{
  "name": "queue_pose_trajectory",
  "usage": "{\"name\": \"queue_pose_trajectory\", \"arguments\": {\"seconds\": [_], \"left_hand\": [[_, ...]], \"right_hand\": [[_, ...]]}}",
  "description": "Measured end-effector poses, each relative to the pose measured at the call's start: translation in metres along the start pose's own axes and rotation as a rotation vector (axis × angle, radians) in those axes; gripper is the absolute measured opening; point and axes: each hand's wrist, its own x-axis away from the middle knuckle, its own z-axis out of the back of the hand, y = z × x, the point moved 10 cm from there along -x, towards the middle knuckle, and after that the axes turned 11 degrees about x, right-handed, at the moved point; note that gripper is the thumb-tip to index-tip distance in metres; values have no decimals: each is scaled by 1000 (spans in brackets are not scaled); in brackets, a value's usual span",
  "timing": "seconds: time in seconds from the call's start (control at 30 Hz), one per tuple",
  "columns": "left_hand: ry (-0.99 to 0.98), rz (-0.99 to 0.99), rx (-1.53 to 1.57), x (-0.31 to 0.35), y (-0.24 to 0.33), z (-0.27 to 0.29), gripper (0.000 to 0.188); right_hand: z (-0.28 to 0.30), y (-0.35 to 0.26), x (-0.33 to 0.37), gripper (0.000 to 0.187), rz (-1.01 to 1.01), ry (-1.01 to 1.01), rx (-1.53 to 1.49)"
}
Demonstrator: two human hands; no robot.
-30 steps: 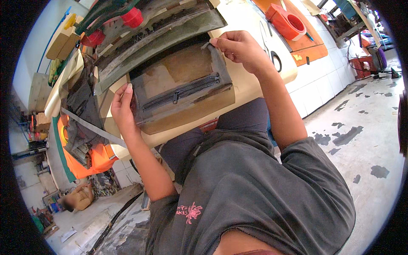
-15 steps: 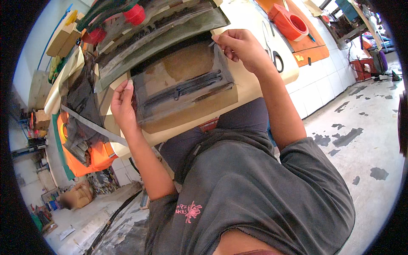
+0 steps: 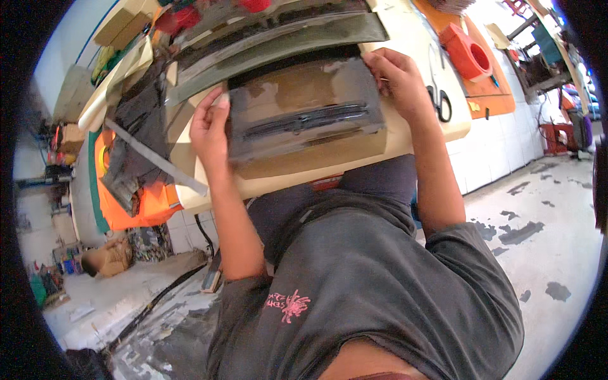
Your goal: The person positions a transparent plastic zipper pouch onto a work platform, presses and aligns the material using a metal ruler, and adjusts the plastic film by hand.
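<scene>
A dark, flat panel [image 3: 278, 95] with brown, patchy areas lies before me on the pale table covering. A black zipper [image 3: 335, 114] runs across its lower half, the slider near the middle. My left hand [image 3: 211, 130] is closed at the panel's left edge, thumb and fingers pinching its upper left corner. At the upper right corner, my right hand [image 3: 400, 79] pinches the panel between thumb and bent fingers. Just beyond its top edge rests a long greenish-black strip [image 3: 285, 56].
Black-handled scissors [image 3: 439, 104] lie right of my right hand. Farther right, a red tape dispenser [image 3: 465, 54] stands on an orange board [image 3: 500, 98]. A grey flat strip [image 3: 155, 157] and dark material [image 3: 142, 117] lie left. Someone in tan clothing [image 3: 117, 256] is at the far left.
The view has shifted, so the table appears farther right. The panel looks more level and flatter, with both hands still at its edges.
</scene>
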Motion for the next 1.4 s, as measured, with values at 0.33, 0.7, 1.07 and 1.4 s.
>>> {"name": "queue_pose_trajectory", "arguments": {"seconds": [0.33,0.7,1.07,1.4], "left_hand": [[-5,19,77,2,-2,-9,33],[33,55,179,3,-11,-6,37],[-6,-32,147,2,-1,-10,32],[18,36,113,-2,-19,7,33]], "right_hand": [[-4,10,-3,26,-12,-4,-166],[-3,16,-6,25,-14,20,-118],[1,11,-1,29,24,47,-106],[-3,7,-4,28,37,46,-86]]}}
